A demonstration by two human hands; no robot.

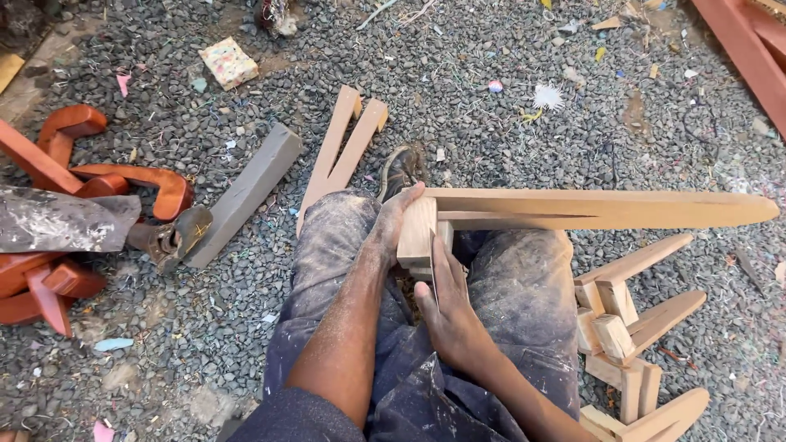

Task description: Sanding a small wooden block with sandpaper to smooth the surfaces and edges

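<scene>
Two tapered wooden furniture legs (598, 209) across lap, jutting right over gravel ground (508, 123). Left hand (397, 217) grips their blocky end; right hand (446, 307) presses flat beneath. Similar legs (634, 327) stacked right.

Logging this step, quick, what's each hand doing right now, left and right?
Left hand: closed over the block end of the tapered wooden leg piece lying across the lap.
Right hand: flat, fingers extended, pressed against the same block end, not gripping.
</scene>
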